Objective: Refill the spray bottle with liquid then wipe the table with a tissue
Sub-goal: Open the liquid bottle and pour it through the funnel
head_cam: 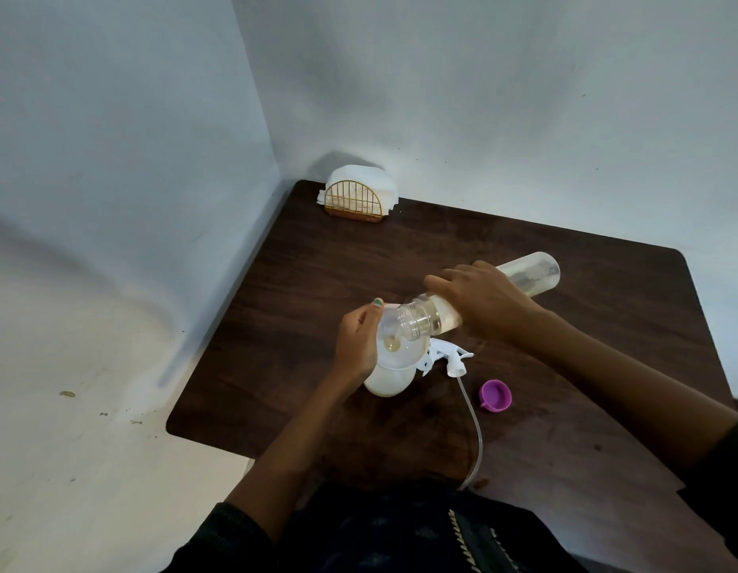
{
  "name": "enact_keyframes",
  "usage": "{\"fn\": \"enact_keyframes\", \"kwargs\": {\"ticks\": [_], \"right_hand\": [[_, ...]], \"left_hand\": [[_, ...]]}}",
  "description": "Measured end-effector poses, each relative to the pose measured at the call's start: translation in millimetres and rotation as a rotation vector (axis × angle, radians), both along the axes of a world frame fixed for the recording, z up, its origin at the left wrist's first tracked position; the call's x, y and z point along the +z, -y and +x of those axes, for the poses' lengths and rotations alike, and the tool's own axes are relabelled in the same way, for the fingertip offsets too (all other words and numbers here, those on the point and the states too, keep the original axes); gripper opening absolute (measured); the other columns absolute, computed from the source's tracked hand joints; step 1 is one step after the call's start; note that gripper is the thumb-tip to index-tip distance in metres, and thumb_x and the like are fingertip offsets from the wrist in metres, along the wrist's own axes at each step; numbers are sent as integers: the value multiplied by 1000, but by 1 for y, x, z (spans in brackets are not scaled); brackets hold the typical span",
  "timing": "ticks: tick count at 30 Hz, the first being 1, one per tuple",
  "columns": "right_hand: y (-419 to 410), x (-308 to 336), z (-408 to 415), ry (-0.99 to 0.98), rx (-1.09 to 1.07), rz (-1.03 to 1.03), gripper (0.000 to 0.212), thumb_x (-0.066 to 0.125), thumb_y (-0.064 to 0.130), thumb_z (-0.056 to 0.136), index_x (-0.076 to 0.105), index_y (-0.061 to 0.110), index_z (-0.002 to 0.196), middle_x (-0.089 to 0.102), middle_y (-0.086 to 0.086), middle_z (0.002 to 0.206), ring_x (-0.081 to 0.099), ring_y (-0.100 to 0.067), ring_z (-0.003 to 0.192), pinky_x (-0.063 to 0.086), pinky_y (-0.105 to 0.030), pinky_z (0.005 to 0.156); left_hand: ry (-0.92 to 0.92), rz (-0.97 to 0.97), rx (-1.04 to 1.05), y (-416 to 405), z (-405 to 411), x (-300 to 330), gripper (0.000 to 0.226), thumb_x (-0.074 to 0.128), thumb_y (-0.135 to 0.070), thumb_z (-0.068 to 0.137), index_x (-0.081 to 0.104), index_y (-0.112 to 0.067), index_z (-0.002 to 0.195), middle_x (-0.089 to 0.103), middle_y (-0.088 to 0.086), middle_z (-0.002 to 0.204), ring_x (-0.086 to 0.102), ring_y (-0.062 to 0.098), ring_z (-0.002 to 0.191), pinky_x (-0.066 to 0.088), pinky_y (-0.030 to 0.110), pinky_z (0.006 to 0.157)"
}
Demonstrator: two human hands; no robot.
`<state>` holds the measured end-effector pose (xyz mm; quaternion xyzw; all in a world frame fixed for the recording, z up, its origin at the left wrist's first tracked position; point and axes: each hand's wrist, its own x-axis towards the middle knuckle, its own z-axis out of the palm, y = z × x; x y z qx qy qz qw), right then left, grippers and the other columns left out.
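Desk (pixel 586 407) of dark wood grain, pushed into a corner between two pale walls. Near its middle stands the spray bottle (pixel 387 382), white and translucent, upright, its head off. A clear funnel (pixel 396 345) sits in its mouth, with a small pool of yellowish liquid at the funnel's throat.

Left hand (pixel 357 341) curls around the funnel's left rim, thumb up at the top edge, pinching it. Right hand (pixel 478 295) is clamped around the middle of a clear refill bottle (pixel 528 275), which is tipped nearly level, base toward the far right edge, open neck (pixel 416 320) over the funnel bowl. Pale liquid lies along the lower side of the bottle near the neck.

Spray head (pixel 447 359), white, lies on the desk just right of the spray bottle, touching or almost touching the funnel's rim; its clear dip tube (pixel 476 432) runs toward the near edge. Purple cap (pixel 495 396) rests apart, to the right of the tube, open side up.

At the far left corner, a gold wire holder (pixel 352 202) with white tissues (pixel 361 177) standing in it.
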<state>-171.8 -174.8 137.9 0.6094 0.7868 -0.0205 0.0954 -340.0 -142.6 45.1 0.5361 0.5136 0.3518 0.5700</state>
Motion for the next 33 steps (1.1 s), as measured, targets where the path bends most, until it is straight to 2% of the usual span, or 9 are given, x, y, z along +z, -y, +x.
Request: {"fn": "enact_keyframes", "kwargs": {"ticks": [3,12,16,19,23,27,30,33], "right_hand": [[0,0,0,-4,1,0,45,65,22,78,45,21,119,61,-3,110,57,-22,102,38,-34,86],[-1,-1,0,9,3,1,47,66,25,79,44,21,120,60,-3,112,56,-20,103,38,-33,87],[-1,-2,0,4,5,1,48,66,25,79,44,21,121,60,-3,113,57,-21,104,39,-34,87],[0,-2,0,-2,5,9,48,67,24,79,44,20,121,61,-4,112,57,-22,104,39,-34,86],[0,-3,0,5,5,11,47,66,24,79,44,21,120,61,-3,112,57,-21,104,39,-33,87],[0,-2,0,9,2,2,48,66,24,79,44,21,121,60,-3,113,56,-21,105,39,-33,88],[-1,-2,1,16,2,6,45,65,23,79,44,21,119,60,-3,111,56,-22,104,37,-33,84],[-1,-2,1,17,5,10,44,64,23,79,44,20,118,60,-3,110,56,-22,103,37,-33,82]], "left_hand": [[20,0,-3,1,0,2,29,43,-22,98,62,-3,86,52,10,80,47,17,78,38,8,54],[13,-16,-3,3,0,7,30,43,-23,99,59,-15,74,53,11,80,46,5,67,37,5,52],[17,-10,-2,3,0,8,28,43,-22,99,60,-9,81,53,12,82,46,5,67,38,5,53],[13,-9,-3,3,0,9,30,42,-23,99,59,-15,75,54,11,81,47,4,68,37,4,53],[12,-12,-5,3,-1,8,30,43,-23,99,60,-9,80,54,12,80,48,7,69,38,6,53],[-7,-7,-2,2,0,7,31,42,-23,99,58,-14,74,53,11,80,47,6,68,38,5,53],[-5,-5,-9,1,-1,4,32,43,-24,99,62,-4,83,53,10,80,48,16,75,37,7,53],[-7,2,-7,1,-1,2,39,43,-25,99,63,7,90,52,10,79,47,17,77,37,9,53]]}}
